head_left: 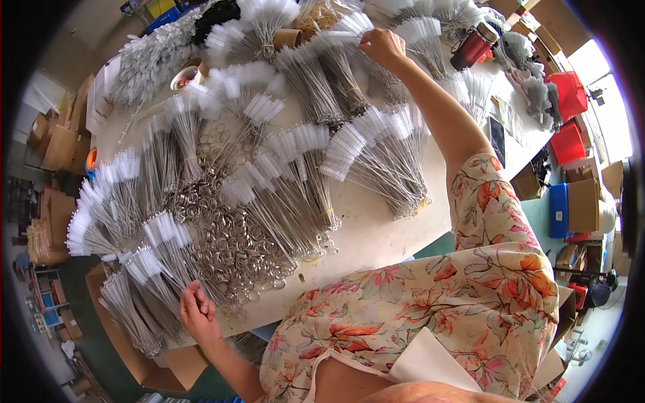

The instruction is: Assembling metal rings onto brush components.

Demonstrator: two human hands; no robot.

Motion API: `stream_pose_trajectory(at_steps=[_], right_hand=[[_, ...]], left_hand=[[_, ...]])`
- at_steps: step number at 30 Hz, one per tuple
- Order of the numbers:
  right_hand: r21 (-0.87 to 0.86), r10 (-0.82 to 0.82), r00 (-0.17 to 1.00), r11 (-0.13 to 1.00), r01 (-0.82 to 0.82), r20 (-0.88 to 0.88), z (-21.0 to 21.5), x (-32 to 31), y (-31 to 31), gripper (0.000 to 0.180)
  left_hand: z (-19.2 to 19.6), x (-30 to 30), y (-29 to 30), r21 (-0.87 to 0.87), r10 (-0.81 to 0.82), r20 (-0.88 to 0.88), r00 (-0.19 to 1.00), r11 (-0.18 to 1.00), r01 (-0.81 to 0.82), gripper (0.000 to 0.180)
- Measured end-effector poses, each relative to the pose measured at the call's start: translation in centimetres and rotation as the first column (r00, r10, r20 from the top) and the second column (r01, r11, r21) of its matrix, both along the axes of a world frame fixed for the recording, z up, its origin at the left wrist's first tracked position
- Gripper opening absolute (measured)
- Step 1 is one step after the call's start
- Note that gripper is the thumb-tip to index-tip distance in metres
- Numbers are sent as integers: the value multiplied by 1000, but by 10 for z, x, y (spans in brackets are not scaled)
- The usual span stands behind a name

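Thin wire brushes with white bristle heads cover the table in bundles. My right hand (383,47) reaches to the far side, its fingers pinched on a wire brush (344,35) at the top of a bundle. Low on the left, my left hand (199,312) hovers by the near edge with curled fingers; whether they hold anything is hidden. Beside it lie a bundle of brushes (149,265) and a heap of small metal rings (235,248). Nearer the middle rest more brush bundles (272,208), and a large fanned bundle (383,158) lies right of them.
A red flask (474,46) stands at the far right of the table (376,235). At the far left are a roll of tape (185,77) and orange-handled scissors (91,161). An open cardboard box (178,369) sits below the near left edge. Red bins (568,94) stand beyond the right side.
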State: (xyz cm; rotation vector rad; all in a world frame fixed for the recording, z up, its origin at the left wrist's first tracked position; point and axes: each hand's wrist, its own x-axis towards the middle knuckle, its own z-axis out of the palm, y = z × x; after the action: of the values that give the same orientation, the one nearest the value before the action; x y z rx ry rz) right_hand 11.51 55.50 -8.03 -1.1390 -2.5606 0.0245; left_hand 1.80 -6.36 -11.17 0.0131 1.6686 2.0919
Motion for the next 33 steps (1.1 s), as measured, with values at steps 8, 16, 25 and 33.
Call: stream_pose_trajectory(at_steps=[8, 16, 25, 33], right_hand=[[327, 124, 978, 929, -173, 168, 56, 11, -3, 25], [-464, -144, 451, 75, -882, -881, 81, -10, -261, 20], [-363, 260, 460, 344, -866, -849, 19, 13, -336, 36], [-271, -566, 626, -587, -763, -537, -14, 17, -371, 17]], left_hand=[[1, 9, 12, 78, 45, -58, 997, 996, -40, 26], [67, 26, 127, -56, -306, -498, 811, 945, 322, 20], [40, 38, 131, 156, 152, -911, 384, 988, -22, 21], [-10, 70, 103, -217, -217, -976, 4, 976, -18, 35]])
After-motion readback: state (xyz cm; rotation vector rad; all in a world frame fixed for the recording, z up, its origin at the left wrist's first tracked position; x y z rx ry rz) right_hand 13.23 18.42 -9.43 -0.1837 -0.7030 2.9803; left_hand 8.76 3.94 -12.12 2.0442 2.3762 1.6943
